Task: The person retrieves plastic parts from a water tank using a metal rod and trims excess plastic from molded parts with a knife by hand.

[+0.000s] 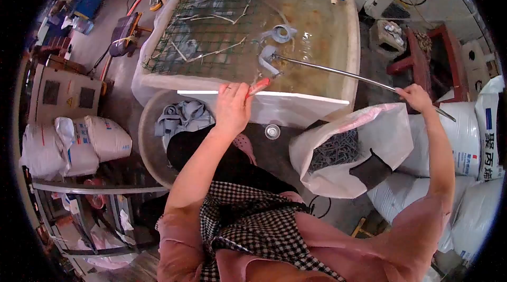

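My left hand [232,107] is closed round a red-handled tool [259,87] near the front edge of a large water tub [355,44]. My right hand [416,98] grips a long metal rod [343,73], whose far end reaches over the water to a grey plastic part [269,60]. Behind that part lies a round grey plastic piece [283,33]. A white board [306,101] runs along the tub's front. The tool's exact shape is hard to make out.
Green netting [211,23] covers the tub's left side. Below the board are a round bin [149,150] with grey pieces and an open white sack [391,129] of thin grey scraps. Full sacks [108,138] stand left, more sacks [457,129] right. A red frame [451,65] stands back right.
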The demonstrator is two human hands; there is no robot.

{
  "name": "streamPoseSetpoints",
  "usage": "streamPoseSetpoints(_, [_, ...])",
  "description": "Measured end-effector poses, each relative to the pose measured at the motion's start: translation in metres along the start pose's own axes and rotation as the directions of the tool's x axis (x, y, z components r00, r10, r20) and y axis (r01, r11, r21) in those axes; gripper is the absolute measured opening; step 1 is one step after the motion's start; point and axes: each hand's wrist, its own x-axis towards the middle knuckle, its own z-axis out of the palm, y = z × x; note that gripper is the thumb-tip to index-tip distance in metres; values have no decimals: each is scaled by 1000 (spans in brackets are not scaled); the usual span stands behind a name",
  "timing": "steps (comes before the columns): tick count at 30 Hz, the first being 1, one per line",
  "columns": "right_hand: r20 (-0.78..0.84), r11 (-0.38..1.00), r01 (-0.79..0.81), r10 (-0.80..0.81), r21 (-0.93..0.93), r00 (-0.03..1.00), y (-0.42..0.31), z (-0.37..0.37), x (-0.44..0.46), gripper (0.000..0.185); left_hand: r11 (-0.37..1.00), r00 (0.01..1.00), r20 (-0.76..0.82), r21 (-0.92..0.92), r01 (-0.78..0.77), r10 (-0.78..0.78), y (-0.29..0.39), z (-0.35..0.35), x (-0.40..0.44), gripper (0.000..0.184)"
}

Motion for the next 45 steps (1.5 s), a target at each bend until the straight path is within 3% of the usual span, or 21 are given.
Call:
streamPoseSetpoints(10, [143, 990, 108, -120, 91, 982, -103, 48, 109, 55, 1000, 998, -55, -18, 11, -12, -5, -2, -1, 15])
streamPoseSetpoints(11, [60, 987, 143, -148, 74, 987, -107, 69, 129, 59, 998, 995, -95, -56, -8, 3, -5, -2, 1, 13])
streamPoseSetpoints(13, [63, 968, 221, -229, 116, 971, -137, 79, 141, 57, 992, 997, 42, 103, -67, 62, -2, -8, 1, 21])
streamPoseSetpoints(15, [92, 948, 303, -312, 97, 946, -154, 117, 186, 58, 996, 998, 45, 64, -54, 52, -15, 11, -7, 29])
streamPoseSetpoints(16, [39, 885, 373, -399, 279, 916, -173, 121, 186, 60, 999, 999, -14, 1, -35, 35, -16, 13, -7, 26])
streamPoseSetpoints(17, [63, 897, 337, -368, 285, 928, -186, 128, 186, 59, 997, 997, -71, -72, -28, 23, -15, 15, -7, 23])
streamPoseSetpoints(22, [58, 907, 301, -331, 295, 942, -225, 135, 181, 51, 1000, 989, -149, -18, -10, 7, -7, 1, 1, 18])
streamPoseSetpoints(23, [60, 908, 301, -331, 292, 942, -218, 128, 177, 51, 999, 988, -153, -46, -14, 7, -5, 1, 1, 18])
streamPoseSetpoints(25, [-106, 930, 351, -340, 112, 934, -198, 85, 152, 51, 995, 997, -71, -104, 6, -13, -8, -3, 3, 26])
streamPoseSetpoints(27, [-188, 955, 293, -297, -48, 936, -174, 32, 109, 49, 995, 953, 288, 59, 83, -97, -5, -5, 11, 34])
streamPoseSetpoints(29, [-335, 919, 348, -393, -187, 857, -114, 20, 105, 43, 987, 947, 314, 159, 23, -73, 2, -9, 16, 41])
streamPoseSetpoints(30, [-154, 957, 272, -285, -101, 946, -119, -20, 69, 42, 994, 971, 236, 110, 6, -32, 4, -11, 14, 36])
streamPoseSetpoints(32, [-83, 980, 160, -170, -114, 982, -84, -52, 38, 42, 1000, 997, 80, 15, -4, 3, 0, -5, 7, 26])
streamPoseSetpoints(33, [-134, 973, 166, -189, -162, 973, -63, -61, 27, 42, 1000, 1000, 10, -29, 11, -10, -3, 1, 4, 21])
streamPoseSetpoints(37, [-172, 990, 6, -30, -139, 985, -30, -91, -21, 43, 999, 998, 45, 16, 33, -34, 7, -4, 4, 17])
streamPoseSetpoints(45, [-213, 996, -50, 34, -73, 976, -7, -80, -26, 46, 999, 999, 28, 18, 39, -39, 8, -5, 0, 18])
